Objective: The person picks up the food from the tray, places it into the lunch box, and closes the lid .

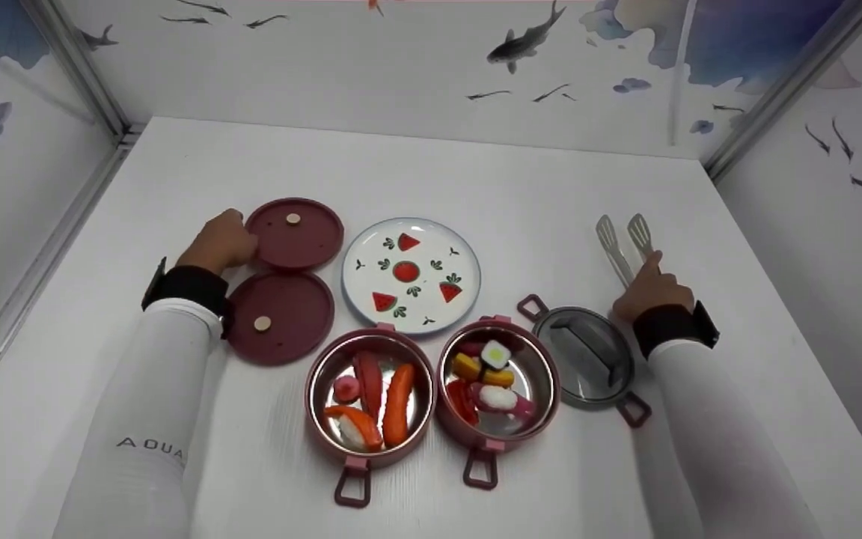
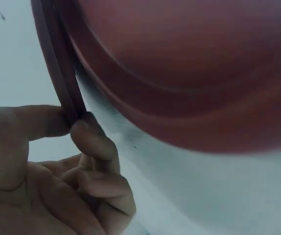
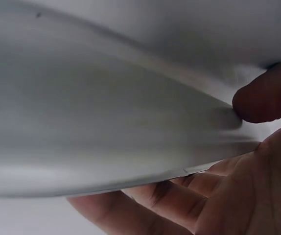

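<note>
My left hand pinches the left edge of the upper dark red lid between thumb and fingers. In the left wrist view, that lid's rim passes between the fingertips. A second dark red lid with a pale knob lies just below. On the right, my right hand holds metal tongs with two slotted heads pointing away. The right wrist view shows the thumb and fingers on either side of blurred grey metal. The hand covers the tongs' rear end.
A white plate with watermelon prints lies in the middle. Two red pots, one left and one right, hold toy food in front of it. A grey lid with two loop handles lies beside the right pot. Walls enclose the table.
</note>
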Tool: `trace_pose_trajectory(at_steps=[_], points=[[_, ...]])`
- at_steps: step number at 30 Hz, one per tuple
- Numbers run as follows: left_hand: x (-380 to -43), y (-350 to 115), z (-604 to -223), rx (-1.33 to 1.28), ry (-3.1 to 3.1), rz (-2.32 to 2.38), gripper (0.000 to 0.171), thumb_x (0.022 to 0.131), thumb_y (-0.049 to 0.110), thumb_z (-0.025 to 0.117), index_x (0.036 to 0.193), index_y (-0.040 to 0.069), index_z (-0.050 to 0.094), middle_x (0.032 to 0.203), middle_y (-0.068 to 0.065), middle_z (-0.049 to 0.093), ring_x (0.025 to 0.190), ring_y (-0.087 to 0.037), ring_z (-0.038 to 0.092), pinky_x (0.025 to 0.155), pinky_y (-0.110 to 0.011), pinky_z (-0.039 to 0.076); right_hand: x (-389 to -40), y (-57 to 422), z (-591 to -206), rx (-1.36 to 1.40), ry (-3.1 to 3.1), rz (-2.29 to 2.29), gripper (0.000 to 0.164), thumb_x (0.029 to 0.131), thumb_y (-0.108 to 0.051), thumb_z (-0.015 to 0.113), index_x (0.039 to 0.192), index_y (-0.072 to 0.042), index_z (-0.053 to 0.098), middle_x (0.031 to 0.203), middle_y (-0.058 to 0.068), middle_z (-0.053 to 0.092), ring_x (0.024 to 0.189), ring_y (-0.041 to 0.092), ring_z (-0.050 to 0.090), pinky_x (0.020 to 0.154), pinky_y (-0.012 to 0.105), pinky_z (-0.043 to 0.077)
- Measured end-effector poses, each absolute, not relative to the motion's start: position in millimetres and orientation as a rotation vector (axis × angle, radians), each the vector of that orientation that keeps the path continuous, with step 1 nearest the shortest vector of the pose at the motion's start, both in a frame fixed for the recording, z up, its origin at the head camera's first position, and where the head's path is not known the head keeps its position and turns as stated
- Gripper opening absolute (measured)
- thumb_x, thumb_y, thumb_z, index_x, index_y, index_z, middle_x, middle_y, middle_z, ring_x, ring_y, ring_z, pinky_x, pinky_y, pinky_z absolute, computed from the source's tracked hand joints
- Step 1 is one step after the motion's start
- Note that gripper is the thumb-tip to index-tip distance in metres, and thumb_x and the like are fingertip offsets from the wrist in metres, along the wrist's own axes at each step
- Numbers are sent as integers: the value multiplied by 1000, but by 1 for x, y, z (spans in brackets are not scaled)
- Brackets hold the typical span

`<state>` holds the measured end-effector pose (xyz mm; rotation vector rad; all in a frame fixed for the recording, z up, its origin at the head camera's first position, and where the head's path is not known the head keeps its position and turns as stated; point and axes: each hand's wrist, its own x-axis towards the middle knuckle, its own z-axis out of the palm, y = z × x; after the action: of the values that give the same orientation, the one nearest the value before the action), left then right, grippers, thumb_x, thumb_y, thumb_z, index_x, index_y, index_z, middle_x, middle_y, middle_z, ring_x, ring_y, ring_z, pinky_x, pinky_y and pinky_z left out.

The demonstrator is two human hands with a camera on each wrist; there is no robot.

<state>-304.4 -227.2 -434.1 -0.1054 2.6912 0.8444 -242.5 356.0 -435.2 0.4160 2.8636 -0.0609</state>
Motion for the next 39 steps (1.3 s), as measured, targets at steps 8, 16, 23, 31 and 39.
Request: trace_pose_trajectory(at_steps=[8, 16, 23, 31, 39], points=[[-305, -222, -422, -110, 2884, 917, 53, 102, 16, 27, 150, -6, 29, 135, -32, 52, 107, -40, 58, 86, -50, 48, -242, 356, -432, 411, 2882, -65, 101, 79, -19, 55, 152, 14, -6, 117, 48, 53, 97, 52, 60, 79, 57, 52], [-288, -179, -392, 48, 3143, 865, 46, 104, 14, 35, 146, -4, 40, 127, -27, 60, 105, -41, 65, 82, -55, 54, -238, 366, -429, 372, 2825, 21, 99, 82, -23, 53, 152, 15, -7, 101, 43, 62, 87, 48, 64, 75, 54, 51], [-256, -131, -360, 444, 3304, 769, 42, 102, 14, 38, 140, 0, 50, 117, -18, 70, 104, -32, 67, 79, -52, 45, -237, 365, -414, 201, 2952, -28, 81, 96, -40, 46, 152, 11, 18, 117, 46, 54, 107, 64, 51, 84, 75, 44], [-220, -87, -346, 729, 3115, 800, 41, 102, 16, 41, 140, 7, 51, 114, -11, 72, 103, -26, 68, 90, -51, 42, -195, 272, -373, -350, 2887, -1022, 55, 109, -43, 31, 156, -14, 35, 119, 22, 66, 111, 34, 63, 95, 47, 49], [-192, -45, -357, 996, 2874, 780, 43, 101, 14, 43, 143, 10, 49, 114, -6, 72, 102, -17, 67, 94, -49, 47, -156, 233, -374, -506, 2656, -1222, 53, 107, -30, 45, 157, -21, 29, 94, 7, 73, 81, 11, 68, 72, 24, 56]])
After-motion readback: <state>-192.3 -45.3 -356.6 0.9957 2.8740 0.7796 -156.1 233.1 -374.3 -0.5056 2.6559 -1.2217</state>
